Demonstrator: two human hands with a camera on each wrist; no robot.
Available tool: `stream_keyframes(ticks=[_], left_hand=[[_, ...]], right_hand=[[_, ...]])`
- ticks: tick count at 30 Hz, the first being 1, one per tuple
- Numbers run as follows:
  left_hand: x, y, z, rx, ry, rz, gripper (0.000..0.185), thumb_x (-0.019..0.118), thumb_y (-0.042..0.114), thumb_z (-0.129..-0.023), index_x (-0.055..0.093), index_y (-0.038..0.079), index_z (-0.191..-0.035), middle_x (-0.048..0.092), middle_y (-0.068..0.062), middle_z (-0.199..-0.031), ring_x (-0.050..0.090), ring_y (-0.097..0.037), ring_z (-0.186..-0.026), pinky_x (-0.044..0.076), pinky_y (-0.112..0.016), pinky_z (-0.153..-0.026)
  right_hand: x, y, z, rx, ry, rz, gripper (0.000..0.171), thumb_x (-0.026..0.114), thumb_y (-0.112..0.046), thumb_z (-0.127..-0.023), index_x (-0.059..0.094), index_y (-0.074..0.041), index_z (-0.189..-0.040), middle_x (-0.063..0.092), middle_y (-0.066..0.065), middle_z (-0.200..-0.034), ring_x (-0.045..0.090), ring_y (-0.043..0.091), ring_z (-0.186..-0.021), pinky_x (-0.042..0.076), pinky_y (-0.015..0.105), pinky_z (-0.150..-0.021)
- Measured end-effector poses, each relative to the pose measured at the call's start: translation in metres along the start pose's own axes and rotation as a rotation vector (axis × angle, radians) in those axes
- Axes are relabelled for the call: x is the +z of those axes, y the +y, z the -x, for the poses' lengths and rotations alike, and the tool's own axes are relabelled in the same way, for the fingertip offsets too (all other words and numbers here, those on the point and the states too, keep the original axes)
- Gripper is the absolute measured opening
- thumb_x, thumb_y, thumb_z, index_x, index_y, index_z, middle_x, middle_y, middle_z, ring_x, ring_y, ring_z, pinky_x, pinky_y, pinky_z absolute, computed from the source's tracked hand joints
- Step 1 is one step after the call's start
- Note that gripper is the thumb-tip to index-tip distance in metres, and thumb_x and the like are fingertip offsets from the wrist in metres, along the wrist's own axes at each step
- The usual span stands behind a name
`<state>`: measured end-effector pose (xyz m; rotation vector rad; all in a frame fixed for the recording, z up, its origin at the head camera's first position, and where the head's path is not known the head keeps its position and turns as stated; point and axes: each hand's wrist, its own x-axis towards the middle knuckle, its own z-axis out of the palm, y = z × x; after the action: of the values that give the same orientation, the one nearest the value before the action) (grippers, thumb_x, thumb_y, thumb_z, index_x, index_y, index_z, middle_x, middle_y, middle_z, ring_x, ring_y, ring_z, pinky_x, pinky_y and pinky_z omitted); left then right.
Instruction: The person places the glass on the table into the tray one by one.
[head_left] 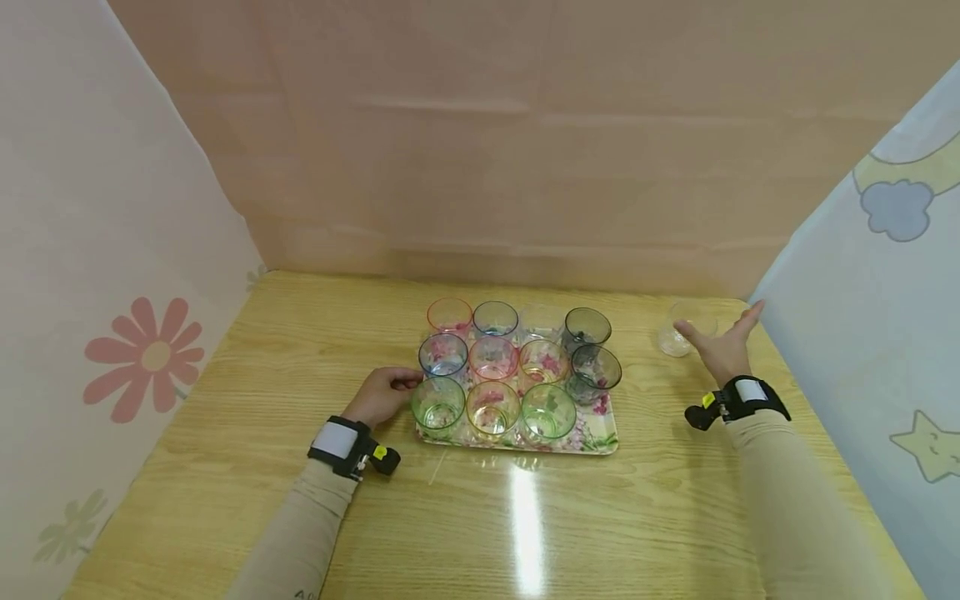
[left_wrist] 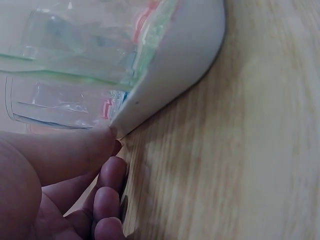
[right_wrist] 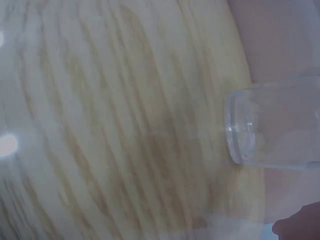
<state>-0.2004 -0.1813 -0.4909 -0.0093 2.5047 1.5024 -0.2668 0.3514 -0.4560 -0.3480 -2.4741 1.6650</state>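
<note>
Eleven glasses already fill most of the tray at frame centre; one clear glass stands on the table at right, apparently left to add. The right hand reaches for it, fingers spread and empty, while the left hand pinches the tray's left edge.

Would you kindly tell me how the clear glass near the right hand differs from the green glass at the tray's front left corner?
The clear glass is colourless; the green glass is tinted green. The clear glass stands alone on the bare table, while the green glass sits on the flowered tray among other tinted glasses. The open right hand reaches toward the clear glass; the left hand rests at the tray's edge beside the green one. Both stand upright and look empty.
</note>
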Motion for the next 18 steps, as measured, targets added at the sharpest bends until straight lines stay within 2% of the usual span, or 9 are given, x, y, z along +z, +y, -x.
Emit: stream_keyframes(ticks=[4, 11, 18], left_hand=[[-0.001, 0.001, 0.000, -0.005, 0.000, -0.009, 0.029, 0.067, 0.001, -0.095, 0.070, -0.005, -0.124, 0.069, -0.016, -0.111, 0.061, -0.026, -0.100, 0.049, -0.033, -0.086], [0.001, 0.001, -0.001, -0.005, 0.005, 0.000, 0.029, 0.067, 0.000, -0.095, 0.070, -0.005, -0.123, 0.070, -0.016, -0.111, 0.061, -0.025, -0.100, 0.049, -0.032, -0.085], [0.001, -0.001, 0.000, 0.000, 0.011, 0.002, 0.027, 0.066, -0.002, -0.095, 0.070, -0.006, -0.122, 0.070, -0.016, -0.110, 0.061, -0.025, -0.100, 0.050, -0.036, -0.087]], right_hand=[[0.011, 0.003, 0.000, 0.021, -0.023, -0.037, 0.129, 0.070, -0.039, -0.096, -0.051, -0.031, -0.141, -0.045, 0.007, -0.157, -0.034, 0.030, -0.146, -0.004, 0.057, -0.121], [0.025, -0.003, 0.006, 0.022, 0.040, -0.105, 0.130, 0.073, -0.030, -0.094, -0.046, -0.025, -0.146, -0.035, 0.009, -0.162, -0.028, 0.027, -0.149, 0.001, 0.052, -0.123], [0.022, 0.002, 0.003, 0.046, -0.002, -0.025, 0.131, 0.072, -0.035, -0.095, -0.049, -0.022, -0.144, -0.029, 0.016, -0.164, -0.020, 0.035, -0.151, 0.007, 0.054, -0.123]])
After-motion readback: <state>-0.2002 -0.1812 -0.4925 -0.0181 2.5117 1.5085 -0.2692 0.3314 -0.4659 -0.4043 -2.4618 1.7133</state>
